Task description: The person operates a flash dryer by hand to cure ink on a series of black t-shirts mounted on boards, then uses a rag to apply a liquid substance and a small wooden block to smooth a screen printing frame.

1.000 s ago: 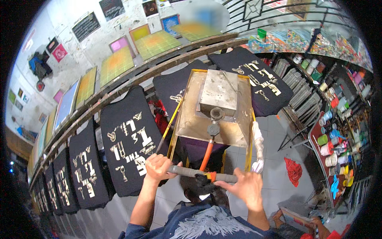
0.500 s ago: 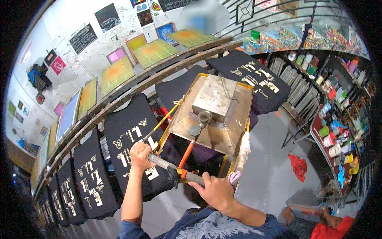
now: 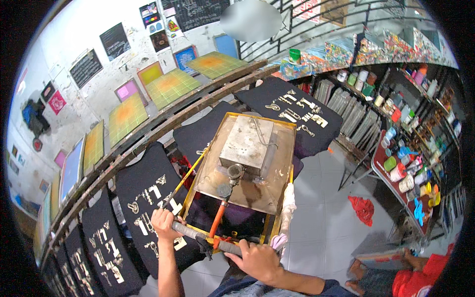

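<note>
My left hand (image 3: 165,223) is closed round the left end of a grey-wrapped handle bar (image 3: 189,230), and my right hand (image 3: 256,261) is closed round its right part. A black wrap and an orange band sit at its middle. An orange tube (image 3: 218,216) runs from the bar to a metal-plate unit (image 3: 275,167) in a yellow frame, with a steel box (image 3: 242,143) on top. A white cloth wraps the frame's right rail (image 3: 289,203). The unit sits over a row of black shirts with white prints (image 3: 146,198), beside and beyond it.
Wooden rails (image 3: 180,101) run behind the shirts, with screens (image 3: 127,119) along the wall. At right are racks of frames (image 3: 346,111) and a red table (image 3: 380,153) with paint tubs. A red cloth (image 3: 361,210) lies on the floor. A person in red (image 3: 420,274) crouches at lower right.
My hands have moved left and down in view with the bar. The yellow-framed unit has turned at an angle and sits lower. The view has also shifted; more of the person in red shows.
</note>
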`<state>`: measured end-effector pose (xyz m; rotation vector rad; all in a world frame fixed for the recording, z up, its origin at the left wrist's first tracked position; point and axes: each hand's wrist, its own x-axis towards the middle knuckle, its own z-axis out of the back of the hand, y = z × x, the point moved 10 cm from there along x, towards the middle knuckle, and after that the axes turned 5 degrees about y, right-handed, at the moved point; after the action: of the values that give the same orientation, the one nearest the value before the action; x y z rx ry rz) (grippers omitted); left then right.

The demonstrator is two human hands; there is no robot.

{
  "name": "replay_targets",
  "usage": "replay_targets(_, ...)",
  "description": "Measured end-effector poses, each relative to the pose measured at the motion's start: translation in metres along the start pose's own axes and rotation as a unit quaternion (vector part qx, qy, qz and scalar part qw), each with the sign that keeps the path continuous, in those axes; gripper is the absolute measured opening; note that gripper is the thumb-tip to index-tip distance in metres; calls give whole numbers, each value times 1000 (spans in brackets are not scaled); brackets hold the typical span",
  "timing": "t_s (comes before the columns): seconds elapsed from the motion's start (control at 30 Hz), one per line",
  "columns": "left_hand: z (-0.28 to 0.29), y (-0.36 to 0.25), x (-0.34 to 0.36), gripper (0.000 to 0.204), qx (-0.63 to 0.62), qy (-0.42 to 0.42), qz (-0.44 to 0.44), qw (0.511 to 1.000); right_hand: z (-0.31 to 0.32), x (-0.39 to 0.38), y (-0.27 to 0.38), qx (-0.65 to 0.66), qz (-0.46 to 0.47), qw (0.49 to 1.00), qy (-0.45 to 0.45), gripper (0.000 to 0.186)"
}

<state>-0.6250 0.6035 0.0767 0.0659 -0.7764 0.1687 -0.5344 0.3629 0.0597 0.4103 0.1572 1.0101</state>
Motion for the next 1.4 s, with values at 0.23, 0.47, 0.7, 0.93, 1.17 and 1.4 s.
replay_targets(0.23,-3,5,-3,38,-39,-27,-19,999,-10,-1,-7,-33,-74,994,74,43)
replay_targets(0.47,-1,11,-5,31,-92,-32,-53,994,-1,-2,-15,-65,-207,976,12,35)
replay_targets(0.7,-5,14,-8,37,-141,-44,-76,986,6,-15,-9,-132,-243,952,-128,28)
replay_targets(0.93,-1,15,-5,41,-162,-23,-82,983,-7,-15,-18,-160,-281,944,-70,44)
replay_targets(1.17,1,14,-1,44,-176,-9,-80,981,0,-17,-9,-188,-269,932,-154,33)
replay_targets(1.4,2,14,-2,40,-192,-27,-83,977,7,-18,-3,-205,-237,929,-195,32)
